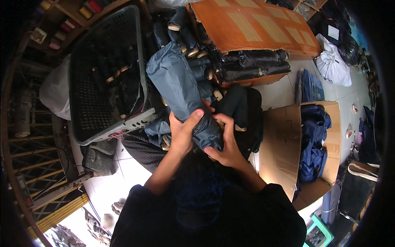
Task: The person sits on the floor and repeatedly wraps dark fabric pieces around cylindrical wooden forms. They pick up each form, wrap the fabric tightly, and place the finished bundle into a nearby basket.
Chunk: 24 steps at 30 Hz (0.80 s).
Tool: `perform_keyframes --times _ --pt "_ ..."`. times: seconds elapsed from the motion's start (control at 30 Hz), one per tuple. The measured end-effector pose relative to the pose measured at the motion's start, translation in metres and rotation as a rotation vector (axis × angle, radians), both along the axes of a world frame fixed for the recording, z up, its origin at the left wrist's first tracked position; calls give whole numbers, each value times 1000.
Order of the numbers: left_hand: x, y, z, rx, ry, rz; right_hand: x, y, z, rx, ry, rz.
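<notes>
The grey roll (175, 78) slants from far left to near right — both hands are closed on its nearer half, the left hand (182, 133) about mid-length, the right hand (231, 146) closest to the near end.

So a bare left hand (184, 131) and bare right hand (230, 147) had hold of a long grey-blue fabric bundle (179, 84) near a black plastic basket (84, 96).
</notes>
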<state>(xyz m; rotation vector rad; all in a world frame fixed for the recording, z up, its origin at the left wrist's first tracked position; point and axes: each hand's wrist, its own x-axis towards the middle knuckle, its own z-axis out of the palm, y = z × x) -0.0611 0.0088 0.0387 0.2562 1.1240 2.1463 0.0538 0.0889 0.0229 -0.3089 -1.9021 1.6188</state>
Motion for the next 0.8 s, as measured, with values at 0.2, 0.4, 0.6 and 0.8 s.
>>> perform_keyframes --times 0.2,0.4,0.6,0.8 --pt "20 4 1 -141 13 24 -10 3 3 -105 -257 -25" --pt "33 1 -3 -133 -65 -32 -6 -2 -4 -75 -259 -88" --pt "7 -10 -1 -12 -32 -180 -9 5 8 -267 -165 74" --pt "12 -7 7 -36 72 -168 -13 6 8 -582 -243 209"
